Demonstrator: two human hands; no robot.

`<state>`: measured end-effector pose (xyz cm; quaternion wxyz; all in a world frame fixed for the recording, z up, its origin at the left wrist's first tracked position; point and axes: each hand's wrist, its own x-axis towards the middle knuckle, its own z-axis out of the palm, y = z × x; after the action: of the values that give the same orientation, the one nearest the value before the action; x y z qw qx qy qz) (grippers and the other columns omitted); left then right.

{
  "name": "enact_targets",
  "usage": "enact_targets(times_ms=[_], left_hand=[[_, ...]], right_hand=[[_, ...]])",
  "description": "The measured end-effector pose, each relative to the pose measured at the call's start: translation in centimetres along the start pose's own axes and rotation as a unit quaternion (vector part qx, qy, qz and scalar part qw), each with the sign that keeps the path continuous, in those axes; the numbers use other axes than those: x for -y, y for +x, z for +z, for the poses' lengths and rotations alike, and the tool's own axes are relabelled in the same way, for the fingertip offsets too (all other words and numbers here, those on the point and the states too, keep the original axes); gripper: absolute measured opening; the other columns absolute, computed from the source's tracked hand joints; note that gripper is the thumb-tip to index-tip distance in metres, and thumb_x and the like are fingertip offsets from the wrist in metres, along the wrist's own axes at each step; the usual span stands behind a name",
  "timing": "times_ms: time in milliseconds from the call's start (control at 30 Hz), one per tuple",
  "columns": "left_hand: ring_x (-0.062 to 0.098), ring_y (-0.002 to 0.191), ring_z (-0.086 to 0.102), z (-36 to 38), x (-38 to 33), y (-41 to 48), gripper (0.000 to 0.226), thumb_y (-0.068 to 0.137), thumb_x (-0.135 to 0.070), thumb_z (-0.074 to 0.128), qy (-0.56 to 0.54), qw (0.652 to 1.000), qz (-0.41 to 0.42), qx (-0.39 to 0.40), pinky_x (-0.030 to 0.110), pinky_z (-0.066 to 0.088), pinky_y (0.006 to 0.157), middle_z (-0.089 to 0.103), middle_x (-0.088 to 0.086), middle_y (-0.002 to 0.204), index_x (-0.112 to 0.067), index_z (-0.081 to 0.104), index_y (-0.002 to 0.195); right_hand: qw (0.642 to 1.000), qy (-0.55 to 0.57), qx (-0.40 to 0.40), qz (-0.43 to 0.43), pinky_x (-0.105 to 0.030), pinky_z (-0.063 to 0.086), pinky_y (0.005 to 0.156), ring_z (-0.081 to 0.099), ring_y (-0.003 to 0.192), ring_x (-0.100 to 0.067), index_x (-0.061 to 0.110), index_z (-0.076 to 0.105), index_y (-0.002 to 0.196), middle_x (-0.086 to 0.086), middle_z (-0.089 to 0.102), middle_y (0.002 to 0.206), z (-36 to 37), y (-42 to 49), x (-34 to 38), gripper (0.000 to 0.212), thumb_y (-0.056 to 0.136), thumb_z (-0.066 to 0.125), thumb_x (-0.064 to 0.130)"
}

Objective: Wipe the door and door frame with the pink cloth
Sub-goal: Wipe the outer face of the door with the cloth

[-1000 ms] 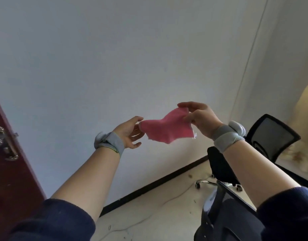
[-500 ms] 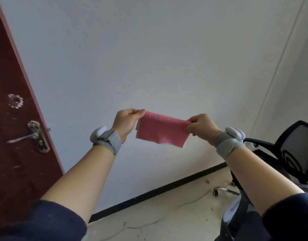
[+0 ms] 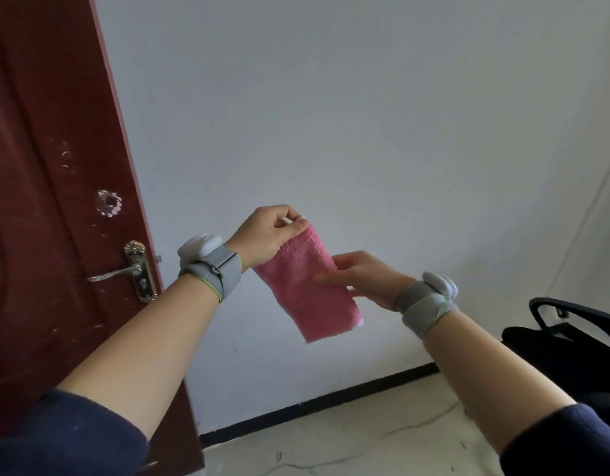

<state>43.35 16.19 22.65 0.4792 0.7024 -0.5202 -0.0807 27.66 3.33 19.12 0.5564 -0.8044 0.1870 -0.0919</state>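
Pinching pink cloth (image 3: 307,286) top edge, left hand (image 3: 265,237), right hand (image 3: 363,280) touching, door (image 3: 39,201) apart

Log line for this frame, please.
stage: cloth prep, wiping not begun | left hand: pinches pink cloth top | right hand: flat fingers against cloth | door: untouched, at left

Plain indoor room, most likely a small office; dark red panelled door (image 3: 39,201) with a metal lever handle (image 3: 125,269); bare white wall (image 3: 365,115) edged by black skirting (image 3: 331,403); pale, scuffed floor (image 3: 365,434); black office chair (image 3: 565,352) at the right edge.
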Motion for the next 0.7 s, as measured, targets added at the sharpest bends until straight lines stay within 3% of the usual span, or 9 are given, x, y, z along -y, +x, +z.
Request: enact_targets(times_ms=[100,167,233,300,333,433,500,600,700], left_hand=[[0.003,0.046,0.040,-3.7,1.5,-0.2,0.022,0.089,-0.037,0.063,0.046,0.998,-0.020,-0.027,0.014,0.033,0.052,0.049,-0.011,0.055,-0.016,0.065,0.089],[0.004,0.075,0.059,-6.7,4.2,-0.2,0.041,0.084,-0.052,0.063,-0.032,0.988,-0.108,-0.102,0.019,0.045,0.075,0.063,-0.010,0.080,-0.015,0.066,0.101],[0.022,0.094,0.064,-9.7,7.2,-1.6,0.068,0.073,-0.076,0.056,-0.231,0.931,-0.270,-0.087,0.043,0.051,0.089,0.068,0.006,0.098,-0.017,0.060,0.106],[0.028,0.082,0.067,-10.4,9.2,-3.7,0.072,0.074,-0.081,0.047,-0.351,0.870,-0.347,-0.003,0.051,0.054,0.079,0.069,0.012,0.084,-0.015,0.051,0.104],[0.027,0.079,0.067,-10.6,10.5,-4.8,0.067,0.078,-0.076,0.048,-0.363,0.863,-0.351,0.017,0.051,0.055,0.076,0.068,0.011,0.080,-0.016,0.047,0.106],[0.020,0.085,0.063,-11.7,12.6,-6.5,0.042,0.085,-0.037,0.067,-0.334,0.890,-0.311,-0.012,0.049,0.051,0.085,0.066,0.005,0.087,-0.019,0.050,0.118],[0.016,0.085,0.062,-13.4,13.5,-6.8,0.045,0.082,-0.011,0.072,-0.278,0.917,-0.280,-0.054,0.043,0.052,0.085,0.067,0.001,0.088,-0.021,0.054,0.122],[0.016,0.086,0.061,-16.1,14.3,-7.0,0.042,0.077,-0.001,0.072,-0.173,0.949,-0.258,-0.060,0.036,0.051,0.076,0.064,0.005,0.092,-0.024,0.065,0.112],[0.035,0.096,0.066,-18.7,15.7,-6.9,0.042,0.070,-0.005,0.079,-0.041,0.967,-0.245,-0.055,0.044,0.055,0.082,0.066,0.014,0.111,-0.029,0.069,0.104]], right_hand=[[0.999,0.036,-0.003,-0.013,-0.037,0.054,0.086,0.067,0.093,-0.027,0.003,0.072,0.099,-0.014,0.071,0.099,3.1,2.3,1.4,0.021,0.081,0.071,0.013],[0.996,0.092,-0.008,-0.014,-0.038,0.056,0.080,0.067,0.085,-0.030,0.000,0.070,0.099,-0.018,0.070,0.097,5.2,3.8,2.5,0.021,0.081,0.069,0.012],[0.988,0.154,-0.029,-0.011,-0.036,0.057,0.072,0.067,0.078,-0.028,-0.002,0.069,0.100,-0.018,0.070,0.093,7.4,5.5,3.5,0.023,0.083,0.068,0.013],[0.981,0.186,-0.052,-0.014,-0.035,0.057,0.071,0.067,0.077,-0.026,-0.002,0.068,0.099,-0.017,0.070,0.093,9.3,7.0,3.7,0.022,0.083,0.068,0.012],[0.980,0.187,-0.062,-0.007,-0.035,0.057,0.072,0.066,0.078,-0.026,-0.002,0.069,0.098,-0.018,0.070,0.095,10.6,8.1,3.9,0.021,0.083,0.068,0.011],[0.982,0.161,-0.094,0.008,-0.039,0.054,0.079,0.064,0.083,-0.026,-0.002,0.068,0.098,-0.021,0.068,0.102,14.1,10.9,3.8,0.021,0.082,0.068,0.010],[0.984,0.133,-0.115,0.010,-0.041,0.052,0.082,0.063,0.090,-0.026,0.000,0.061,0.109,-0.021,0.065,0.108,16.0,12.6,4.0,0.033,0.079,0.070,0.010],[0.984,0.161,-0.068,-0.010,-0.039,0.054,0.084,0.063,0.100,-0.030,0.023,0.043,0.128,-0.016,0.061,0.111,17.8,14.5,4.6,0.063,0.075,0.070,0.000],[0.996,0.080,0.003,-0.045,-0.039,0.055,0.084,0.064,0.097,-0.030,0.010,0.059,0.121,-0.018,0.067,0.107,18.9,15.9,5.8,0.051,0.074,0.068,-0.006]])
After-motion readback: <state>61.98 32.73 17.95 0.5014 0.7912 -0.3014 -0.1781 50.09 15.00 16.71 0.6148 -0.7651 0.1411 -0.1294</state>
